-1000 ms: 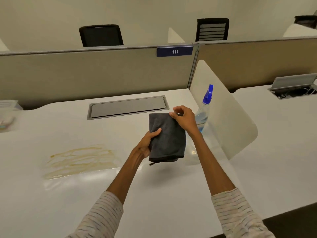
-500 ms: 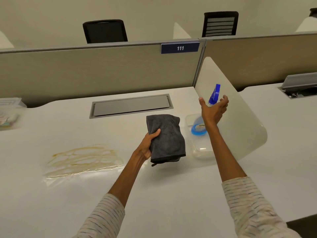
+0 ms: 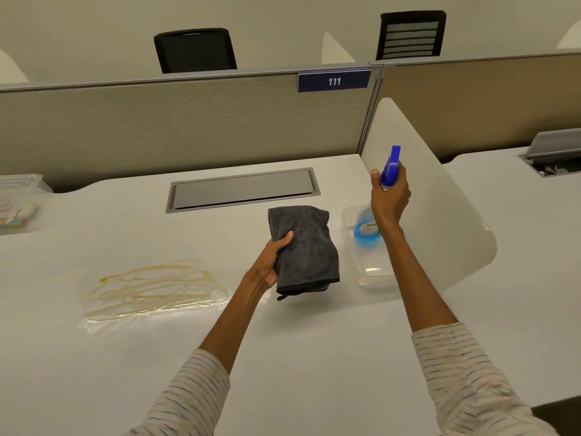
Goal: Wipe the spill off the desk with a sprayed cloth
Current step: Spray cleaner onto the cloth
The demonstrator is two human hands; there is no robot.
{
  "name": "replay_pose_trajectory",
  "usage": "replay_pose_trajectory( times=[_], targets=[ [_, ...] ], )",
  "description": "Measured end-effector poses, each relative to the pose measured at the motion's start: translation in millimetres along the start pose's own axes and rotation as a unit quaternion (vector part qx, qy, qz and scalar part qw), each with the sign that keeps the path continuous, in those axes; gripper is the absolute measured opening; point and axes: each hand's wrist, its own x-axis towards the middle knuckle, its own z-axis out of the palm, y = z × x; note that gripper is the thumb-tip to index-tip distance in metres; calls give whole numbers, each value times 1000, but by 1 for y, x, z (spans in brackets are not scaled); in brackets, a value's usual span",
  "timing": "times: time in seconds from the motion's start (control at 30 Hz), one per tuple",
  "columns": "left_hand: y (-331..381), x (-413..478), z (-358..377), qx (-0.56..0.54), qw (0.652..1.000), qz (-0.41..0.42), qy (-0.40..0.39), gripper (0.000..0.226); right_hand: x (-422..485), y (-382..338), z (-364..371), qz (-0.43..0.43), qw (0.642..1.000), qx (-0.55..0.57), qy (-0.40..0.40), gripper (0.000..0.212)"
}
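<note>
A folded dark grey cloth [image 3: 306, 247] hangs just above the white desk [image 3: 314, 357], pinched at its left edge by my left hand [image 3: 272, 262]. My right hand [image 3: 390, 196] is wrapped around the neck of a clear spray bottle [image 3: 366, 229] with a blue trigger head and blue liquid. The bottle stands in a clear plastic tub [image 3: 372, 272] to the right of the cloth. A yellow-brown smeared spill [image 3: 154, 286] lies on the desk at the left, apart from both hands.
A grey cable hatch [image 3: 242, 188] is set into the desk behind the cloth. A white curved divider [image 3: 440, 215] rises right of the tub. A clear box [image 3: 19, 202] sits at the far left edge. Beige partition panels close the back.
My right hand left the cloth, reached right to the spray bottle and closed around its neck. The left hand kept the cloth in place.
</note>
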Motion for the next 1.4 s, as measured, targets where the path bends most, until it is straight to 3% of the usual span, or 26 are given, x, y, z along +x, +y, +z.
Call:
replay_pose_trajectory(
  times=[0.4,0.6,0.73,0.83,1.07,1.4],
  targets=[
    [6,-2,-12,-12,1000,11,21,30,-66,-97,-44,-198,978,71,16,39],
    [13,-6,-26,-22,999,20,34,30,-114,-82,-39,-100,982,132,-88,31],
    [18,-7,-28,-26,998,33,49,32,-146,-56,-35,-10,968,161,-193,29],
    [19,-10,-27,-23,998,40,51,30,-165,-42,-26,20,964,146,-223,26],
    [14,-17,-31,-14,998,49,48,29,-189,-24,-8,8,975,57,-214,17],
    [18,-21,-26,-40,994,93,37,37,-195,-21,-2,-45,981,-6,-189,30]
  ],
)
